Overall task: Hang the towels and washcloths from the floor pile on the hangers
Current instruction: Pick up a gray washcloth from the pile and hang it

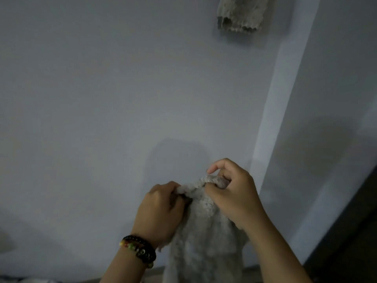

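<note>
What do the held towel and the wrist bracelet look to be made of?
Towel: soft looped or fleecy fabric, likely terry or microfibre, judging by its nubby, matte grey-beige surface. Bracelet on the left wrist: small round beads, mostly dark and glossy with some coloured ones; glass, stone or plastic, the dim picture cannot settle which.

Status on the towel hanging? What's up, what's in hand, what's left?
Done: one grey towel already hangs high on the wall. In hand: the left hand and right hand both grip the top edge of a second towel, not yet hung. Left: cannot tell; the floor pile and hangers are out of view.
</note>
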